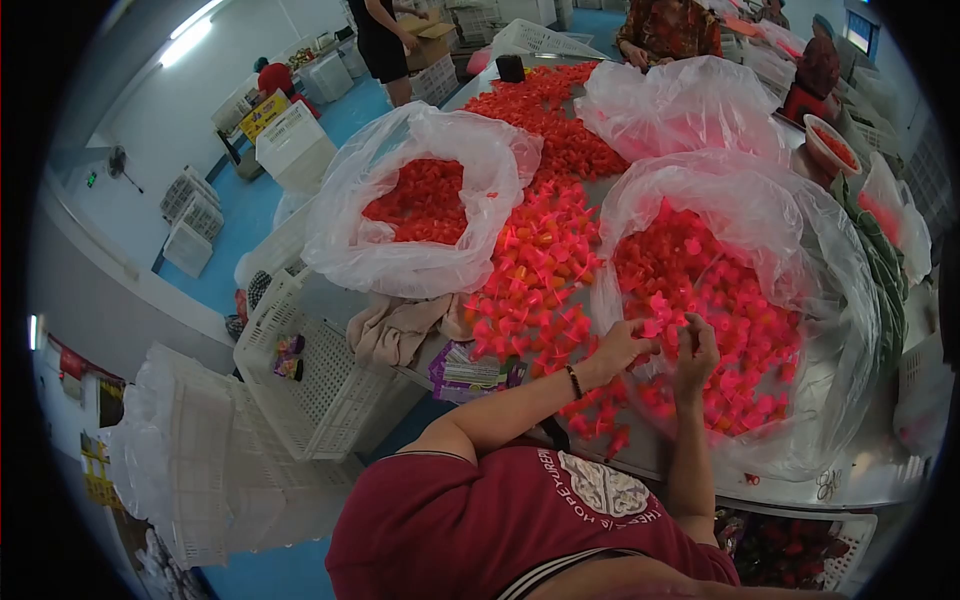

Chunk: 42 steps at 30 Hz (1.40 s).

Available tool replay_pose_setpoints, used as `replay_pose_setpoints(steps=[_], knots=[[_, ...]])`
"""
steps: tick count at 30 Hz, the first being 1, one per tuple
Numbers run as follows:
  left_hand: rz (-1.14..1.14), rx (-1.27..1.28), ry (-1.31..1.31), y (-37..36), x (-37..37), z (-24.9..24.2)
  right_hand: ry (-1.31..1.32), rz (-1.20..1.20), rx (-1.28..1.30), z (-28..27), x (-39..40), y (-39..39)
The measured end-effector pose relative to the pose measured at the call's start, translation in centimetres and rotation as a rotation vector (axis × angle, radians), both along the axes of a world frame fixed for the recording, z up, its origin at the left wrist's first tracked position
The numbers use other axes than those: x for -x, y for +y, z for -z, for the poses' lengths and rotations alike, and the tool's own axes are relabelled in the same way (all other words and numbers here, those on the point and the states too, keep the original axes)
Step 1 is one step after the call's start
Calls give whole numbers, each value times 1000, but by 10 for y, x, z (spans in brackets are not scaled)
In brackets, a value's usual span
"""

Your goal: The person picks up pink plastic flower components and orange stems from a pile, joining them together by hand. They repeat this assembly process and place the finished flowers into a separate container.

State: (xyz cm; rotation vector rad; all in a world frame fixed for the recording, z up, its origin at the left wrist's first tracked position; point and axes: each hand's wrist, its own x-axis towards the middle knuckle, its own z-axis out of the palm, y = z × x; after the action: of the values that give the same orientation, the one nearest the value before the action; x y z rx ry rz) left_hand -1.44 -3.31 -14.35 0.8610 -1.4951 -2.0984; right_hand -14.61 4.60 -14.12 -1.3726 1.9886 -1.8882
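Observation:
Small pink and red plastic pieces point(540, 265) lie heaped on the metal table point(450, 500). My left hand point(625, 345), below a dark wrist bracelet, has its fingers closed on a pink piece point(657, 318) over the near edge of the right open plastic bag point(840, 300). That bag holds many pink and red pieces point(740, 340). Just to the right, my right hand point(697, 350) is pinched above the same pieces, and what it holds, if anything, is too small to make out. A left open bag point(335, 225) holds red pieces point(420, 200).
A beige cloth point(397, 330) and a purple packet point(470, 372) lie at the table's left edge, beside a white crate point(305, 390). Another plastic bag point(680, 100) is at the back. Two people point(672, 30) point(380, 40) are beyond the table. A bowl point(830, 148) stands right.

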Motion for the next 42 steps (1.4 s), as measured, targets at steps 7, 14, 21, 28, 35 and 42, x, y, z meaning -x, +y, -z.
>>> replay_pose_setpoints(steps=[7,14,21,28,35,42], knots=[[31,-236,81,8,0,-15,-159,-127,68,3,-4,-1],[-7,-152,73,3,-3,-18,-7,-169,-8,-1,-5,-4],[-87,428,-117,-3,-2,-10,-79,-206,-117,9,2,0],[-38,738,-215,-2,-4,-6,-367,-190,-108,3,15,6],[34,1202,-475,5,-7,-19,-341,-271,-97,2,11,5],[-10,1369,-440,2,-10,-20,-291,-263,-205,-2,12,6]])
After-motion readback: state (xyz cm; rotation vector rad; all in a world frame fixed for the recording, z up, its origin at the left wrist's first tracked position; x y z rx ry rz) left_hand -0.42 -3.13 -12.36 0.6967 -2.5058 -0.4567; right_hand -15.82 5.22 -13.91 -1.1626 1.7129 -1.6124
